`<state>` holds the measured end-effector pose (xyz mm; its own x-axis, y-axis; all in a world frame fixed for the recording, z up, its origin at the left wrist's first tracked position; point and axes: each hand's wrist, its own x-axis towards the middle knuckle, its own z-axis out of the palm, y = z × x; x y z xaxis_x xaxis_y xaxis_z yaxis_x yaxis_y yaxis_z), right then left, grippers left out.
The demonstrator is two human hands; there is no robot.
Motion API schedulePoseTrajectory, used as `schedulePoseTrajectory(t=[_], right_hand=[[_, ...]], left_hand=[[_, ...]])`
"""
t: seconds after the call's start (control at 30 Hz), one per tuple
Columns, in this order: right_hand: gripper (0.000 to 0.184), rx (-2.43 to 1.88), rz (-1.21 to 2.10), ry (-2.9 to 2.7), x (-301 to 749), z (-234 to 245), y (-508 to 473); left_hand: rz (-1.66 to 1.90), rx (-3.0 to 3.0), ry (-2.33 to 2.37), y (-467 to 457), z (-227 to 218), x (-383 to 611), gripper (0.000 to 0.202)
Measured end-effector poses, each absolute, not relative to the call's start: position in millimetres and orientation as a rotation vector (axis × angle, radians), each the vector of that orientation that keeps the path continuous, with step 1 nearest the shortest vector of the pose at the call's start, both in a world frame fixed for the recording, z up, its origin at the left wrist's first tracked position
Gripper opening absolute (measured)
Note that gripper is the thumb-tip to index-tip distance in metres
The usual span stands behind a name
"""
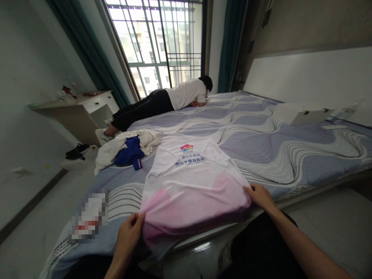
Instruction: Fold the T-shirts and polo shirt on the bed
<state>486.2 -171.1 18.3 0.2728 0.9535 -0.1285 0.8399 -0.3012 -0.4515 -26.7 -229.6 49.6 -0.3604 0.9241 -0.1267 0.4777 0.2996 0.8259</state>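
Note:
A white T-shirt (188, 182) with a coloured logo, blue lettering and a pink tint at its lower part lies spread flat on the bed (261, 143), hem toward me. My left hand (130, 230) pinches the shirt's near left corner at the bed's edge. My right hand (260, 195) grips the near right corner, fingers curled onto the cloth. Both arms reach forward from below.
A heap of white and blue clothes (128, 149) lies on the bed left of the shirt. Another person (162, 101) lies face down across the far side. A white pillow (302, 113) sits by the headboard. A desk (78, 110) stands at the left wall, shoes (76, 152) beside it.

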Motion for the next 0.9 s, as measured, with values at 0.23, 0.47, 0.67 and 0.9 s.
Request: schedulePoseTrajectory(t=[0.23, 0.47, 0.67, 0.9], right_hand=[[0.043, -2.013, 0.522, -1.425, 476.7, 16.3, -185.7], [0.033, -2.242, 0.613, -1.586, 493.9, 7.5, -206.6], [0.042, -2.354, 0.329, -1.711, 498.0, 8.4, -195.3], [0.063, -1.972, -0.103, -2.096, 428.3, 16.9, -93.1]], left_hand=[[1.051, 1.002, 2.097, -250.5, 48.8, -16.0, 0.054], [0.754, 0.939, 1.955, -275.8, 30.1, -30.9, 0.06], [0.496, 1.223, 2.221, -262.5, 48.4, -59.9, 0.052], [0.939, 2.17, 1.924, -102.0, 63.6, -33.5, 0.055]])
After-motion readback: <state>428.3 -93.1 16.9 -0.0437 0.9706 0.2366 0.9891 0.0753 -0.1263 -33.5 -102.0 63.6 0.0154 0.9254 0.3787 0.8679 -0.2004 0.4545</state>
